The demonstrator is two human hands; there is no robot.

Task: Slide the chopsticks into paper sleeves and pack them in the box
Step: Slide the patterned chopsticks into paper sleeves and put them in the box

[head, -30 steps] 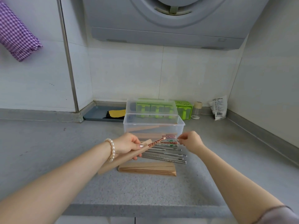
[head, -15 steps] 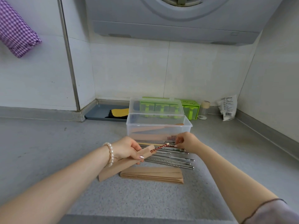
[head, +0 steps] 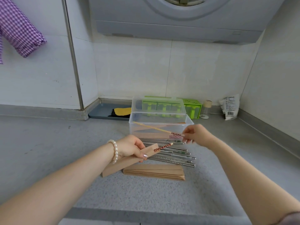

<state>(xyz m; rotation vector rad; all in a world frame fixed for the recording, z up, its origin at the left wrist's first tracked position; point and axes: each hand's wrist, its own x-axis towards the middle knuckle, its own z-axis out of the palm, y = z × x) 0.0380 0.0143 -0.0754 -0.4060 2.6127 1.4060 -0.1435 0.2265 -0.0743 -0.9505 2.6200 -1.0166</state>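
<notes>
Fingertips (head: 185, 138) of the right hand (head: 198, 135) pinch the patterned end of a thin wooden chopstick (head: 152, 127), its pale shaft slanting up and away to the left, across the front of the clear plastic box (head: 160, 125). Opposite them, the left hand (head: 131, 147) is closed around a flat brown paper sleeve (head: 128, 161), from whose open mouth the red-dotted end of another chopstick (head: 163, 147) pokes out.

Judging by this, one pair is half sleeved, its second stick about to go in. Some brown sleeves already appear to lie inside the box, just beyond the fingers. Much seems left: beneath both hands a row of smooth metal chopsticks (head: 175, 157) lies loose on the speckled grey counter (head: 146, 195), and nearer than these sits a neat stack of empty sleeves (head: 154, 172).
</notes>
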